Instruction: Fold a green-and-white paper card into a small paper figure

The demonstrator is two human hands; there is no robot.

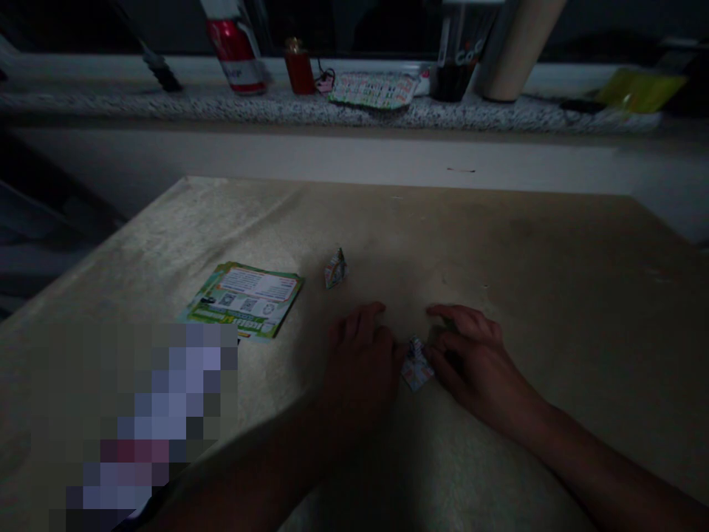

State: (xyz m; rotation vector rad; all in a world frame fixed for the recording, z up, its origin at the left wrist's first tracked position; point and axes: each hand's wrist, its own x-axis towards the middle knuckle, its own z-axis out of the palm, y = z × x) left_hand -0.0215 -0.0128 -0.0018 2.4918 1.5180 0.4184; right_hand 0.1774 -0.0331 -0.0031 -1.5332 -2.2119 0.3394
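A small folded paper [416, 366] with a colorful print lies on the table in front of me, its top corner pointing away. My left hand [362, 362] is at its left edge, thumb against the paper and the other fingers curved down to the tabletop. At the right edge, my right hand [470, 351] has its thumb and fingertips on the paper, with the index finger stretched forward. The two hands grip the paper between them. Farther off stands a second small folded paper [335, 270], partly raised and touched by neither hand.
Green printed leaflets [249, 295] lie in a stack on the table [498, 244] to the left. A pixelated patch covers the lower left. Along the speckled windowsill [182, 111] stand a red can [235, 55], a small red bottle [299, 70], a dark glass [457, 66] and a beige cylinder [515, 52].
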